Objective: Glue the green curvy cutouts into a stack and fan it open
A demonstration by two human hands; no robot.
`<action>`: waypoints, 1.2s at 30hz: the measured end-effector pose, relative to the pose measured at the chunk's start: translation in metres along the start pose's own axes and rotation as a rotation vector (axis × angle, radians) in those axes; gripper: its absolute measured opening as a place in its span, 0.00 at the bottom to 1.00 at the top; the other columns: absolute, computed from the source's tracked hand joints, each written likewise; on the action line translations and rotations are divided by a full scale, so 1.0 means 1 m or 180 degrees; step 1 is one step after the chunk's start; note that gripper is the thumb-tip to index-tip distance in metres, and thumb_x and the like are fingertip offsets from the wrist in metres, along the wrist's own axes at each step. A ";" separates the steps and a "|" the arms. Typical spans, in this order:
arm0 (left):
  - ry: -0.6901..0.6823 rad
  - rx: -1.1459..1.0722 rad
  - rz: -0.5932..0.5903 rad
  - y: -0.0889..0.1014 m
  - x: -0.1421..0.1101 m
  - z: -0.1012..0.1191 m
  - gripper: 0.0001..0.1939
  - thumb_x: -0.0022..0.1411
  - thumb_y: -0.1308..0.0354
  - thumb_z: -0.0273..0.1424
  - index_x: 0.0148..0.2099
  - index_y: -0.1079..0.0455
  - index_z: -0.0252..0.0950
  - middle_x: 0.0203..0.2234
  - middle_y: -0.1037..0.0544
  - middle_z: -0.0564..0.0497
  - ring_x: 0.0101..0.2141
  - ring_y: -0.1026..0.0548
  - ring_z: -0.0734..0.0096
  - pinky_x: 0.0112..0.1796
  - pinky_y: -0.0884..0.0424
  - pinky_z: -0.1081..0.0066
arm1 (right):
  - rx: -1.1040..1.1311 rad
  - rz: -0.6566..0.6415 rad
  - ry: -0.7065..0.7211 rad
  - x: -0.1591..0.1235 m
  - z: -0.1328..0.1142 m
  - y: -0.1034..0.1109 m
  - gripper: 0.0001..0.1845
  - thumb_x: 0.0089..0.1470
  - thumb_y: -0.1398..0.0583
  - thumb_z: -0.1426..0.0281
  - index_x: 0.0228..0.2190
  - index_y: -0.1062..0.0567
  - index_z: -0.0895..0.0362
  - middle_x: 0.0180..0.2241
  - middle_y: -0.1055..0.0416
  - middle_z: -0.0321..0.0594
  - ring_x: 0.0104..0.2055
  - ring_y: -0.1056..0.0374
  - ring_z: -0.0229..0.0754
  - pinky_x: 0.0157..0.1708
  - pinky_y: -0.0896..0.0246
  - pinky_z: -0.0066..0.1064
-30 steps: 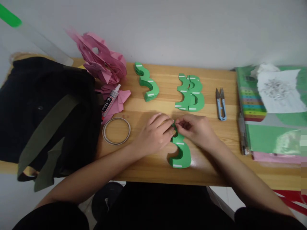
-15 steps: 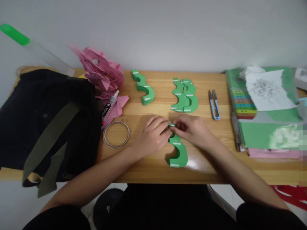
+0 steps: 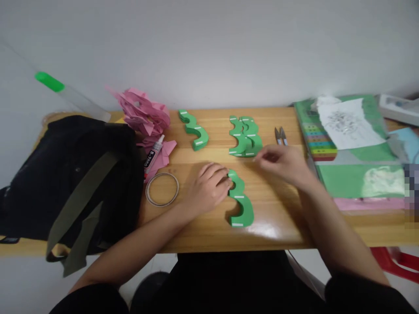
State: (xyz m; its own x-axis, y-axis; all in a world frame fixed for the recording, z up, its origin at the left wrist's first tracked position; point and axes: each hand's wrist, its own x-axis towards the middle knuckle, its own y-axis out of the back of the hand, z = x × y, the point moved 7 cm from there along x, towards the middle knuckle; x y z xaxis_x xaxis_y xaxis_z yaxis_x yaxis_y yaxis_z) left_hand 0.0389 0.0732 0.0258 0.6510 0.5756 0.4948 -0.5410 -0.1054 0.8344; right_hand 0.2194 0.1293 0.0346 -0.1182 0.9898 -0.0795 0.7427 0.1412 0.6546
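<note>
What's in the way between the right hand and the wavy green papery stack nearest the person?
Nothing visible: only brown wooden tabletop shows between the bare right hand and that stack. The bare left hand is at its far end.

The wooden table bears green cutouts, snips, a tape ring and a bag.

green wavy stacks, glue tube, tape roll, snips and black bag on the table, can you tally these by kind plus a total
Green wavy stacks: 4
Glue tube: 1
Tape roll: 1
Snips: 1
Black bag: 1
Total: 8
</note>
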 end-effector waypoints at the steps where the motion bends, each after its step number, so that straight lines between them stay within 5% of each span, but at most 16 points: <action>1: -0.0007 -0.0017 0.0004 0.000 0.000 0.000 0.07 0.64 0.46 0.27 0.38 0.26 0.35 0.40 0.22 0.47 0.45 0.28 0.61 0.47 0.29 0.56 | -0.0041 0.0391 -0.0235 0.001 0.008 0.027 0.03 0.44 0.40 0.73 0.22 0.25 0.60 0.23 0.26 0.42 0.24 0.35 0.36 0.27 0.42 0.28; 4: 0.0012 -0.0062 -0.0007 0.001 -0.001 0.000 0.08 0.64 0.46 0.27 0.39 0.25 0.35 0.40 0.22 0.45 0.46 0.28 0.61 0.47 0.29 0.55 | -0.0625 0.1596 -0.1033 -0.002 0.033 0.111 0.06 0.45 0.38 0.70 0.26 0.24 0.62 0.22 0.27 0.45 0.22 0.38 0.34 0.26 0.44 0.31; 6: 0.0053 -0.0067 -0.0004 0.001 -0.002 0.000 0.08 0.64 0.46 0.26 0.39 0.26 0.35 0.41 0.22 0.45 0.46 0.28 0.61 0.48 0.30 0.55 | -0.1026 0.1656 -0.1521 0.001 0.048 0.145 0.04 0.45 0.38 0.72 0.24 0.25 0.62 0.19 0.29 0.43 0.21 0.39 0.34 0.26 0.45 0.32; 9: 0.0040 -0.0079 0.0056 0.002 -0.002 0.002 0.08 0.64 0.46 0.26 0.40 0.26 0.34 0.41 0.23 0.44 0.45 0.28 0.61 0.48 0.29 0.55 | -0.1624 0.1302 -0.1652 0.016 0.059 0.169 0.04 0.43 0.38 0.74 0.19 0.27 0.60 0.15 0.32 0.40 0.20 0.39 0.35 0.27 0.46 0.34; 15: 0.0158 -0.0198 0.0198 0.006 -0.004 0.002 0.08 0.63 0.48 0.25 0.39 0.26 0.35 0.38 0.23 0.45 0.38 0.28 0.62 0.41 0.30 0.60 | -0.1889 0.1172 -0.1347 0.030 0.066 0.180 0.07 0.39 0.38 0.76 0.15 0.29 0.58 0.16 0.31 0.41 0.18 0.46 0.32 0.26 0.48 0.34; 18: 0.0214 -0.0568 -0.0026 0.003 -0.005 0.001 0.07 0.63 0.47 0.28 0.38 0.27 0.35 0.32 0.24 0.48 0.35 0.29 0.66 0.39 0.32 0.62 | -0.1969 0.1059 -0.1201 0.029 0.068 0.176 0.05 0.41 0.37 0.73 0.17 0.27 0.58 0.20 0.28 0.45 0.20 0.43 0.34 0.26 0.47 0.33; 26: 0.0226 -0.0977 -0.0627 -0.006 -0.006 -0.001 0.09 0.61 0.43 0.36 0.40 0.27 0.37 0.34 0.25 0.48 0.37 0.29 0.65 0.42 0.35 0.61 | -0.2714 0.0325 -0.1116 0.052 0.079 0.125 0.11 0.49 0.38 0.68 0.36 0.21 0.59 0.33 0.24 0.49 0.34 0.31 0.46 0.33 0.44 0.34; 29: 0.0240 -0.1000 -0.0727 -0.010 -0.008 -0.002 0.10 0.59 0.42 0.36 0.42 0.28 0.38 0.36 0.24 0.48 0.39 0.29 0.63 0.43 0.36 0.60 | -0.3013 0.0140 -0.1273 0.061 0.081 0.114 0.11 0.49 0.39 0.71 0.35 0.20 0.60 0.39 0.25 0.53 0.38 0.31 0.49 0.34 0.44 0.34; 32: 0.0248 -0.0989 -0.0733 -0.011 -0.009 -0.003 0.10 0.59 0.42 0.36 0.42 0.28 0.38 0.36 0.24 0.48 0.39 0.29 0.62 0.44 0.37 0.59 | -0.2954 0.0131 -0.1299 0.063 0.079 0.122 0.10 0.50 0.40 0.72 0.33 0.20 0.61 0.39 0.25 0.55 0.38 0.31 0.48 0.33 0.46 0.34; 36: 0.0257 -0.0984 -0.0739 -0.012 -0.009 -0.003 0.09 0.60 0.41 0.35 0.42 0.28 0.38 0.37 0.24 0.49 0.39 0.29 0.64 0.44 0.37 0.60 | -0.2899 0.0477 -0.1512 0.054 0.074 0.161 0.12 0.52 0.41 0.71 0.36 0.20 0.62 0.40 0.25 0.59 0.38 0.33 0.48 0.32 0.49 0.35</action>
State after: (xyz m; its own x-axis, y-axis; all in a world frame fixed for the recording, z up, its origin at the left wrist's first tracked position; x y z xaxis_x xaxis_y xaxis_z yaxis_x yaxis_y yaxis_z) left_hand 0.0374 0.0719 0.0105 0.7376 0.6187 0.2705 -0.5272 0.2773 0.8033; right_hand 0.3811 0.2063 0.0798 0.3530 0.9292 -0.1091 -0.0747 0.1442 0.9867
